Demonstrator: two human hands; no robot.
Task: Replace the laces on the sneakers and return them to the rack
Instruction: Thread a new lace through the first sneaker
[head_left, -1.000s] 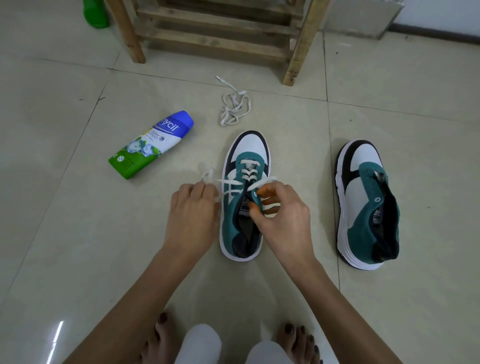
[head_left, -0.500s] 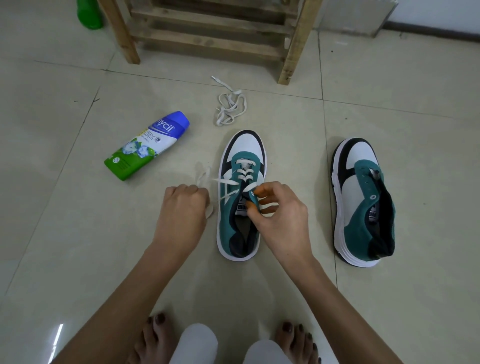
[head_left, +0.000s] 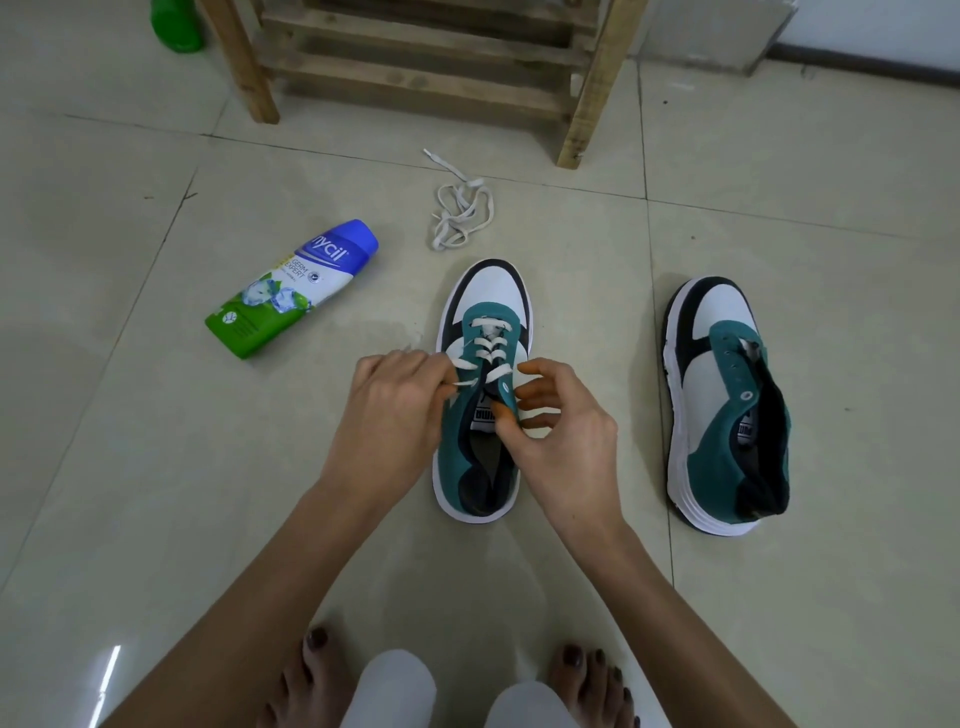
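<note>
The person is wearing white cloth trousers (head_left: 396, 693) and dark glossy polish on the toenails (head_left: 316, 638) of both bare feet (head_left: 584, 688).

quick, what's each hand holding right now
Left hand: closed, fingers pinching the white lace beside the sneaker.
Right hand: closed, thumb and fingers pinching the sneaker's eyelet edge.

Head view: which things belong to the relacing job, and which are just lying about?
Job: centre sneaker, white lace pinched by left hand and right hand, unlaced sneaker, loose lace, wooden rack.
Lying about: blue-capped bottle, green bottle.
</note>
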